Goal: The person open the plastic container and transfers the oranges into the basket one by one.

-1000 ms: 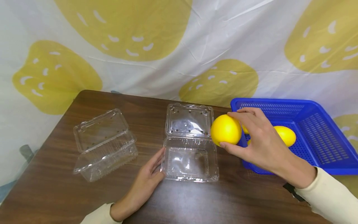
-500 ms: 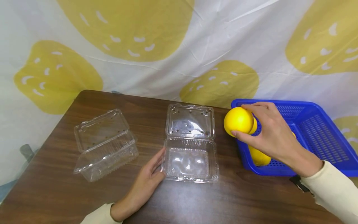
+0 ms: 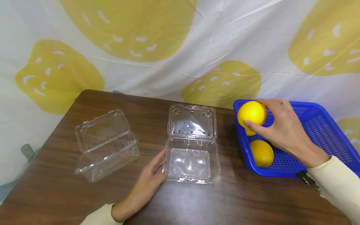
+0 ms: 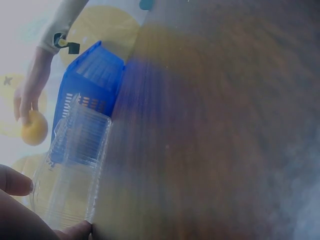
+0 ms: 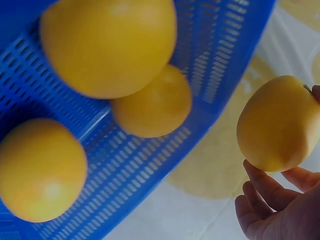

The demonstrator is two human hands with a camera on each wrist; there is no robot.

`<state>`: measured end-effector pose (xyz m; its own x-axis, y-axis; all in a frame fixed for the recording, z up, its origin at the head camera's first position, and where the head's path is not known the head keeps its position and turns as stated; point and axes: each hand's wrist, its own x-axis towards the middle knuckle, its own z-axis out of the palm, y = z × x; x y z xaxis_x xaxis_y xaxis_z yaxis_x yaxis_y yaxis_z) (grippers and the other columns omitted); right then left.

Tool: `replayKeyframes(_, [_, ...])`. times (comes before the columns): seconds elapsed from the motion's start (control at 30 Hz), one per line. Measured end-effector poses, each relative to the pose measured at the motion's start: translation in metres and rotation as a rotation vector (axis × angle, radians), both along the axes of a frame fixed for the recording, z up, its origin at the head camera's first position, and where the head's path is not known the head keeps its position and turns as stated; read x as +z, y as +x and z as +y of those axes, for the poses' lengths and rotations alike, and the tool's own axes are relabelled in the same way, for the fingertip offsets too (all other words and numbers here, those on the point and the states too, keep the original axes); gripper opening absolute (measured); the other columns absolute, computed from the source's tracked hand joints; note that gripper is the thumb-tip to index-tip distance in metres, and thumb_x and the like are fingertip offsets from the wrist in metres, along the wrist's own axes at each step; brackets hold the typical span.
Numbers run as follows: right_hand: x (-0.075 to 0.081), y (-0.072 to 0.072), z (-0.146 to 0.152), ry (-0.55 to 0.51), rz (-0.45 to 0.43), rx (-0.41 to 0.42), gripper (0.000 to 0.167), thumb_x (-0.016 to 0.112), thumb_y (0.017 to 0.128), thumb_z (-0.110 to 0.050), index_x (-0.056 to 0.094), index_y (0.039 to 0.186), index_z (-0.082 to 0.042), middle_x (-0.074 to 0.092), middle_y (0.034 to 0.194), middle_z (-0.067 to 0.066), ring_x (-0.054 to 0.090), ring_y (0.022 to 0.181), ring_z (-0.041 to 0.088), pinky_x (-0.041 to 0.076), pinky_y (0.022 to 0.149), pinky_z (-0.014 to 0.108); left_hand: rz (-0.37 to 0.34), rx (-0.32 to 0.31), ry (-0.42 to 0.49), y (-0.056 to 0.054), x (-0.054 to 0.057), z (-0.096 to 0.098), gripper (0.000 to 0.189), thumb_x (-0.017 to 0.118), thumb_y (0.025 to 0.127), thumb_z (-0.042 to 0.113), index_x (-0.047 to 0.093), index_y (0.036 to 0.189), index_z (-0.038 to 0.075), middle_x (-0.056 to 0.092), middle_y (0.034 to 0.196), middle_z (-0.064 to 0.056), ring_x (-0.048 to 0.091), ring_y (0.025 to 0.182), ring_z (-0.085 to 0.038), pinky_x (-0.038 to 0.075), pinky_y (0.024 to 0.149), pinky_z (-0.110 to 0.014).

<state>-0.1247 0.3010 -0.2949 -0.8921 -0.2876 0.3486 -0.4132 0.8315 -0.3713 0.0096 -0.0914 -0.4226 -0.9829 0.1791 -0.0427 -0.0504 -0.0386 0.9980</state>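
A round yellow fruit with a short stem is held by my right hand, between fingertips and thumb, above the left end of the blue basket. Inside the basket lie more yellow fruits; one fruit shows at its front left corner. With straight fingers, my left hand touches the left side of a clear plastic clamshell box. That box stands with its lid folded back, and its tray has nothing in it. Part of the basket floor is hidden by my right hand.
Another clear clamshell box, also unfolded, sits at an angle on the left of the brown wooden table. Behind the table hangs a white cloth with a yellow fruit print.
My right hand has carried the yellow fruit rightward and slightly farther back, from beside the middle box to over the basket. The left hand and both boxes have stayed in place.
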Motion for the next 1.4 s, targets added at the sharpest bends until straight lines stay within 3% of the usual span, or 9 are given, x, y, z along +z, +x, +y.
replayKeyframes(0.3, [-0.005, -0.011, 0.021, -0.002, -0.054, -0.059, 0.068, 0.09, 0.09, -0.029, 0.064, 0.144, 0.005, 0.066, 0.134, 0.032, 0.047, 0.126, 0.053, 0.04, 0.094, 0.064, 0.072, -0.023, -0.026, -0.002, -0.013, -0.003, 0.079, 0.06, 0.095, -0.004, 0.034, 0.169, -0.004, 0.038, 0.171, -0.029, 0.044, 0.155, -0.048, 0.045, 0.125, -0.045])
replayKeyframes(0.53, [-0.005, -0.019, 0.033, 0.012, -0.08, -0.096, 0.073, 0.086, 0.094, -0.037, 0.061, 0.146, 0.007, 0.063, 0.138, 0.036, 0.045, 0.13, 0.057, 0.039, 0.097, 0.07, -0.034, 0.0, -0.013, -0.002, -0.002, 0.0, 0.081, 0.06, 0.094, -0.007, 0.034, 0.17, 0.0, 0.037, 0.174, -0.023, 0.04, 0.158, -0.044, 0.039, 0.128, -0.046])
replayKeyframes(0.83, [-0.007, -0.029, 0.054, 0.027, -0.126, -0.149, 0.076, 0.084, 0.096, -0.042, 0.059, 0.148, 0.007, 0.058, 0.144, 0.039, 0.04, 0.135, 0.062, 0.035, 0.104, 0.076, -0.019, -0.001, -0.004, -0.001, -0.002, 0.0, 0.08, 0.06, 0.094, -0.006, 0.034, 0.17, -0.002, 0.038, 0.173, -0.025, 0.04, 0.158, -0.045, 0.041, 0.127, -0.046])
replayKeyframes(0.97, [-0.008, -0.032, 0.061, 0.035, -0.141, -0.173, 0.076, 0.083, 0.097, -0.043, 0.058, 0.149, 0.006, 0.057, 0.144, 0.04, 0.039, 0.136, 0.062, 0.035, 0.102, 0.076, -0.039, 0.001, -0.008, -0.001, -0.002, 0.0, 0.08, 0.059, 0.094, -0.007, 0.034, 0.17, 0.0, 0.038, 0.174, -0.023, 0.04, 0.158, -0.044, 0.041, 0.126, -0.045])
replayKeyframes(1.4, [-0.012, -0.042, 0.083, 0.096, -0.164, -0.212, 0.077, 0.079, 0.1, -0.046, 0.056, 0.148, 0.009, 0.058, 0.138, 0.043, 0.039, 0.129, 0.065, 0.035, 0.094, 0.074, -0.006, -0.006, 0.02, -0.001, -0.001, -0.001, 0.08, 0.061, 0.094, -0.007, 0.033, 0.169, -0.005, 0.038, 0.172, -0.028, 0.039, 0.158, -0.047, 0.038, 0.128, -0.047])
